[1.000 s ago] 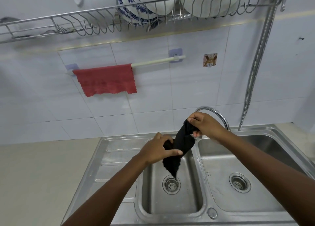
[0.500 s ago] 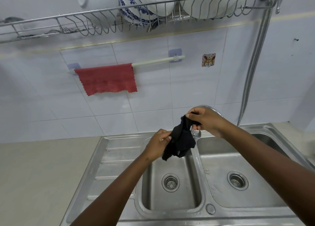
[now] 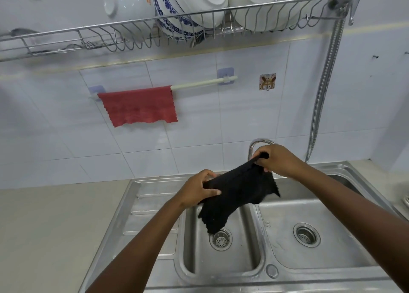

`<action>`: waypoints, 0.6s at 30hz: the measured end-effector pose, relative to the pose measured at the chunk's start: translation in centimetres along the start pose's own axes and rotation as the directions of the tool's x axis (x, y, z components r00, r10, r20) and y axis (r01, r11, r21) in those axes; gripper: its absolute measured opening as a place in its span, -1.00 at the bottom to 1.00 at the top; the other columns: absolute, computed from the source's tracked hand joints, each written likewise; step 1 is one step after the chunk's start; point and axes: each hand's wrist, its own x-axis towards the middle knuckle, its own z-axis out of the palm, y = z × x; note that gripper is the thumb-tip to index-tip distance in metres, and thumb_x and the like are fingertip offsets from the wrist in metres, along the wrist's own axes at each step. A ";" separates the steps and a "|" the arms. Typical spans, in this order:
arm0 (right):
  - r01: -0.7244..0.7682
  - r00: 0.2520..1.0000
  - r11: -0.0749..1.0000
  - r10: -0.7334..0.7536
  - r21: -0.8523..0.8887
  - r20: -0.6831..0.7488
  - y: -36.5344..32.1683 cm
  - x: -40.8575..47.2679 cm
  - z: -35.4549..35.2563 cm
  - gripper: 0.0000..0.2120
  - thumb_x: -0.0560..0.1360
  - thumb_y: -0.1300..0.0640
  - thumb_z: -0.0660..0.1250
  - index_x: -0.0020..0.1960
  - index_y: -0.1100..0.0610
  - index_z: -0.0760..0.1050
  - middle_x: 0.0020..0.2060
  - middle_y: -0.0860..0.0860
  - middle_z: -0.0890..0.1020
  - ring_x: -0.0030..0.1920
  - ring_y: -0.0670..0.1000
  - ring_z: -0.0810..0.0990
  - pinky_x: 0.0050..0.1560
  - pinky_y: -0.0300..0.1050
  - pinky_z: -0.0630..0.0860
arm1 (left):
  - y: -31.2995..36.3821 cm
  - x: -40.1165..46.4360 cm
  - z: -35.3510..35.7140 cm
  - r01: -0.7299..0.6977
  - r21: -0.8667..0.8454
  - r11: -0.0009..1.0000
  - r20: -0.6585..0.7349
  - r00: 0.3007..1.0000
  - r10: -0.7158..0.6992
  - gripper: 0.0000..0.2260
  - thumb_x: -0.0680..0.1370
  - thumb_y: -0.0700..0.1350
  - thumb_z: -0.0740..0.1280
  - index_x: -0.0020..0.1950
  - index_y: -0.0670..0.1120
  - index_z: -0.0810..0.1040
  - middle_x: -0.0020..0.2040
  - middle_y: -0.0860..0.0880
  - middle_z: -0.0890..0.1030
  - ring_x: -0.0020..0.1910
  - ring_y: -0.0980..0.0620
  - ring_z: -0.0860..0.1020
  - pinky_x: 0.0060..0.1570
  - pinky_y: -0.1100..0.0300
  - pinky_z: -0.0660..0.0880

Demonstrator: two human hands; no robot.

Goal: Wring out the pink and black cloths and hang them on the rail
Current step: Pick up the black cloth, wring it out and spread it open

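The black cloth (image 3: 238, 193) is spread between both hands above the left sink basin (image 3: 221, 259). My left hand (image 3: 195, 191) pinches its left edge. My right hand (image 3: 276, 160) grips its upper right corner, in front of the tap (image 3: 254, 144). A loose corner of the cloth hangs down over the drain (image 3: 220, 239). The pink cloth (image 3: 138, 106) hangs flat over the left half of the white rail (image 3: 203, 83) on the tiled wall; the rail's right half is bare.
A wire dish rack (image 3: 177, 25) with bowls and plates juts out above the rail. A metal hose (image 3: 323, 89) runs down the wall at the right. The right basin (image 3: 309, 237) lies beside the left one, and a beige counter (image 3: 44, 226) is at the left.
The black cloth was bunched and twisted between my hands; now it is pulled open and wider. Both hands have risen slightly and moved apart.
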 end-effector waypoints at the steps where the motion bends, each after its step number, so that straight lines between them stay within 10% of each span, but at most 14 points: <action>1: -0.003 1.000 1.000 0.004 -0.022 0.015 0.2 -0.2 0.0 -0.83 0.47 0.19 0.30 -0.20 -0.05 0.56 -0.49 -0.10 0.57 -0.52 -0.22 0.53 -0.37 -0.29 0.38 | 0.0 -0.1 -0.6 -0.016 0.112 0.994 -0.008 1.000 0.017 -0.76 0.41 0.05 0.47 0.01 0.14 0.50 -0.07 0.16 0.61 -0.06 0.10 0.59 -0.17 0.31 0.46; 15: 0.009 0.994 0.992 -0.023 -0.130 -0.110 2.4 -1.2 -0.4 -0.86 0.49 0.18 0.31 -0.24 0.11 0.55 -0.37 0.01 0.58 -0.31 0.02 0.57 -0.24 -0.11 0.43 | 1.2 0.3 -5.0 0.056 0.446 0.893 -0.219 0.974 0.049 -0.81 0.63 -0.02 0.12 -0.06 0.03 0.51 -0.11 0.01 0.62 -0.13 0.01 0.55 -0.16 0.16 0.44; 18: -0.019 0.987 0.999 0.014 -0.029 -0.158 3.1 -1.3 0.2 -0.82 0.45 0.30 0.32 -0.27 0.09 0.55 -0.37 0.05 0.60 -0.42 0.02 0.60 -0.31 -0.18 0.48 | 0.4 0.4 -4.4 0.057 0.421 0.905 -0.509 0.841 0.184 -0.82 0.62 -0.10 0.18 -0.04 -0.01 0.58 -0.09 0.07 0.57 -0.08 0.06 0.48 -0.12 0.26 0.35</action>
